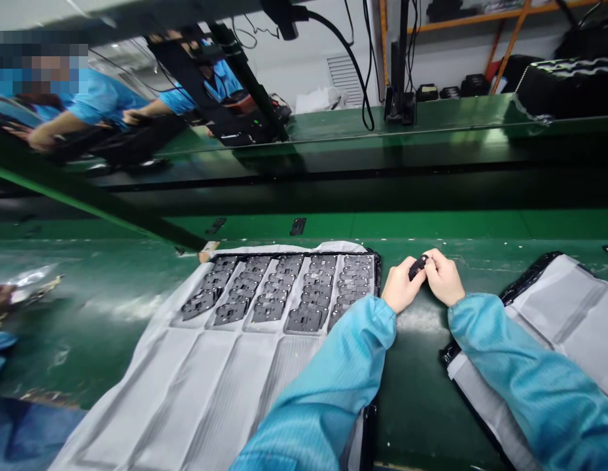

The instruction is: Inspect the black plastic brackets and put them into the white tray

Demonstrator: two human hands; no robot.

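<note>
My left hand (400,288) and my right hand (445,278) meet over the green belt (421,392), both pinching one small black plastic part (418,266) between their fingertips. Both arms wear light blue sleeves. Just left of my left hand lies a white ribbed tray (200,386) whose far rows hold several black parts (284,291) laid in columns; its near half is bare. A second white tray (563,314) with a black rim lies to the right of my right arm.
Across the belt, other people in blue sleeves (102,98) work at the upper left. A black fixture (235,98) and cables (357,72) stand on the far green bench. Two small black pieces (298,226) lie on the belt behind the tray. Someone's hand with clear wrapping (19,288) shows at the left edge.
</note>
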